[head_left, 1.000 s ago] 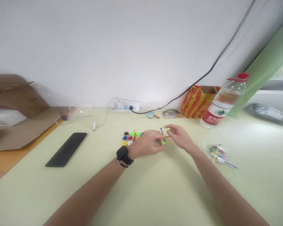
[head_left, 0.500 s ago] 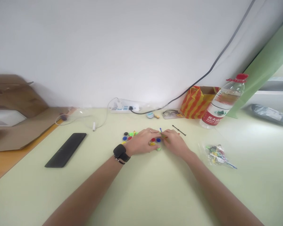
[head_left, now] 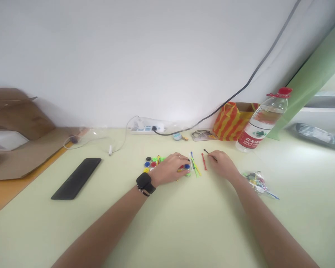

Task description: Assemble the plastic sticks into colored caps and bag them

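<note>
My left hand (head_left: pixel 171 169), with a black watch on its wrist, rests on the table with curled fingers over small coloured discs (head_left: pixel 185 168), red, blue and green. More coloured discs (head_left: pixel 152 162) lie just left of it. Between my hands lie thin plastic sticks: a blue, green and yellow bundle (head_left: pixel 194 166) and a red stick (head_left: pixel 203 162). My right hand (head_left: pixel 222 163) sits to the right, fingertips pinched on a thin black stick (head_left: pixel 206 151) that pokes out to the left.
A clear bag of more coloured pieces (head_left: pixel 257 182) lies right of my right arm. A water bottle (head_left: pixel 261 121), a striped orange bag (head_left: pixel 230 121), glasses (head_left: pixel 202 133) and a power strip (head_left: pixel 146 128) line the wall. A black phone (head_left: pixel 76 178) lies at left, beside cardboard (head_left: pixel 22 149).
Both hands came down from holding sticks together. The coloured sticks now lie on the table between them, and my right hand has shifted right to the black stick.
</note>
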Available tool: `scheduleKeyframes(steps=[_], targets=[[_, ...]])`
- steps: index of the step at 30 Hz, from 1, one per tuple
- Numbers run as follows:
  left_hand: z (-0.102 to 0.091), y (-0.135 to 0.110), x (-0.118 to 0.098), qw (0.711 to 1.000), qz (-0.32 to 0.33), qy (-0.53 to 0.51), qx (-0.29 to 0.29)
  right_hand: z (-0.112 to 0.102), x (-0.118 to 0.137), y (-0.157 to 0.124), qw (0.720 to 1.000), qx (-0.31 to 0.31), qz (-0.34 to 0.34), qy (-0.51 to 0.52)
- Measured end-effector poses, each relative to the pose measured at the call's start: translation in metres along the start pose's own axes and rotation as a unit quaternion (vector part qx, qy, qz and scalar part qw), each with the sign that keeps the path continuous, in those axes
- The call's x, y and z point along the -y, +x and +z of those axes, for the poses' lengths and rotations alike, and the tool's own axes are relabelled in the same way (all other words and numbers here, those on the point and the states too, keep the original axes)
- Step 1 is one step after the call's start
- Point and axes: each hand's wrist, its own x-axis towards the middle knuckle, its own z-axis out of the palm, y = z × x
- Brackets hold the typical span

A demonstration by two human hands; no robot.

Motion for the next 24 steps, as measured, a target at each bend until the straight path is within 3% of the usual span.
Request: scheduleKeyframes(steps=[5,16,24], targets=[[0.001,0.000,-0.001,1.000,-0.001,0.012,-0.004,-0.002,0.008,-0.003,0.999,0.011,0.037,0.022],[0.002,-0.001,-0.002,1.000,0.003,0.021,0.000,0.031,0.055,-0.011,0.995,-0.009,-0.073,0.074],[0.003,0.000,-0.002,1.000,0.001,0.019,-0.003,0.024,0.062,-0.014,0.986,0.034,-0.085,0.137]])
